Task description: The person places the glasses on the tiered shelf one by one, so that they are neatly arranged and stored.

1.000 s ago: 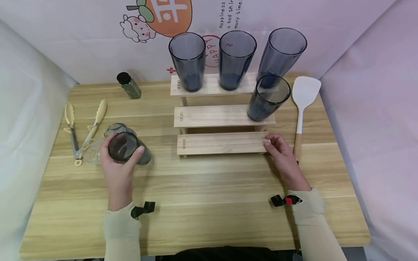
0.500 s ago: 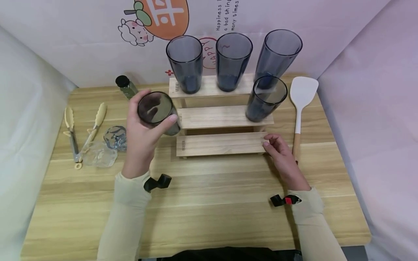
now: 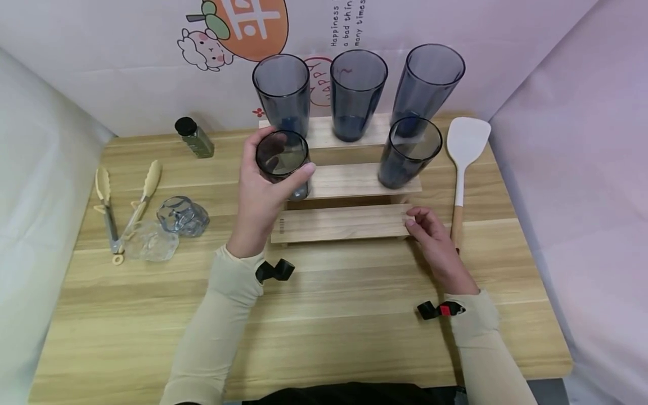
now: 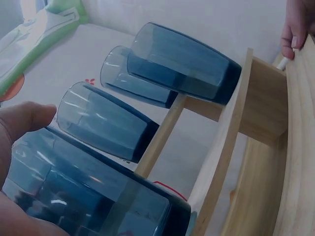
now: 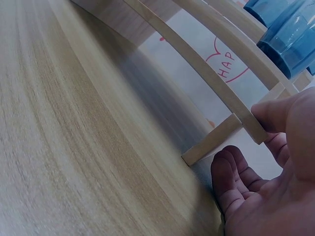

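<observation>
My left hand grips a smoky blue glass tumbler around its side, thumb to the right. The tumbler stands roughly upright over the left end of the middle step of a wooden three-step rack. In the left wrist view the base of this tumbler is right at the edge of the middle board. At the right end of the lowest step, my right hand pinches the board between thumb and fingers. Three matching tumblers stand on the top step. Another tumbler stands at the middle step's right end.
A white spatula with a wooden handle lies right of the rack. At the left are spread tongs, a bluish glass cup on its side and a clear glass piece. A black-capped jar is by the back wall.
My left hand has carried the tumbler from beside the small glassware at the left, up and rightward to the rack's middle step. The right hand keeps its hold on the lowest step.
</observation>
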`<move>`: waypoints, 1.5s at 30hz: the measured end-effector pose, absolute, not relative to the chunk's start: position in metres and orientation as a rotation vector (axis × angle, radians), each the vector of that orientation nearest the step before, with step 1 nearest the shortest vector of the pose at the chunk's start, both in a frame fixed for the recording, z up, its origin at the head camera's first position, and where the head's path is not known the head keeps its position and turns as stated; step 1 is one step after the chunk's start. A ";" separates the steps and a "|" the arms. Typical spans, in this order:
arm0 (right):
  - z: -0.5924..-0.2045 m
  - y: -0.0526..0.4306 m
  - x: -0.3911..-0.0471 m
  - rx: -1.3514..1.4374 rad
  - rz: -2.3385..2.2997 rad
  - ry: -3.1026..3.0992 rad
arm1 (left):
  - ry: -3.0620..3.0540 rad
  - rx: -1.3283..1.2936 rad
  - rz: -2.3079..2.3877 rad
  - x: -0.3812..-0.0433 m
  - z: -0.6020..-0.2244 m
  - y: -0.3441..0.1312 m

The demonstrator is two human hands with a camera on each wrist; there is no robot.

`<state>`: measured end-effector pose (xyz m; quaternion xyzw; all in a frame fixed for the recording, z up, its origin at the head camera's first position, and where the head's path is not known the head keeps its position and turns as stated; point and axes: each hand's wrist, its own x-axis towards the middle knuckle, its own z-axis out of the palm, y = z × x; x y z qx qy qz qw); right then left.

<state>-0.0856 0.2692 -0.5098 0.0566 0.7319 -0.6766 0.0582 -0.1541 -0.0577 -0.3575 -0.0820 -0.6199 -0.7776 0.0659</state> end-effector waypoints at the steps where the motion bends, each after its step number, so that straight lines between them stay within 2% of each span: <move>1: -0.510 0.269 -0.086 0.168 -2.052 2.219 | -1.880 -0.233 -2.332 -0.153 -0.355 -0.056; 10: -0.510 0.270 -0.086 0.146 -2.045 2.238 | -1.988 -0.164 -2.183 -0.151 -0.353 -0.049; 22: -0.511 0.270 -0.087 0.135 -2.053 2.220 | -2.009 -0.233 -2.108 -0.149 -0.356 -0.050; 26: -0.512 0.270 -0.087 0.143 -2.051 2.218 | -2.058 -0.243 -2.017 -0.150 -0.374 -0.062; 35: -0.513 0.270 -0.086 0.138 -2.066 2.216 | -2.072 -0.062 -1.781 -0.127 -0.414 -0.123; 45: -0.512 0.269 -0.087 0.139 -2.083 2.218 | -2.600 0.269 -0.865 -0.101 -0.443 -0.218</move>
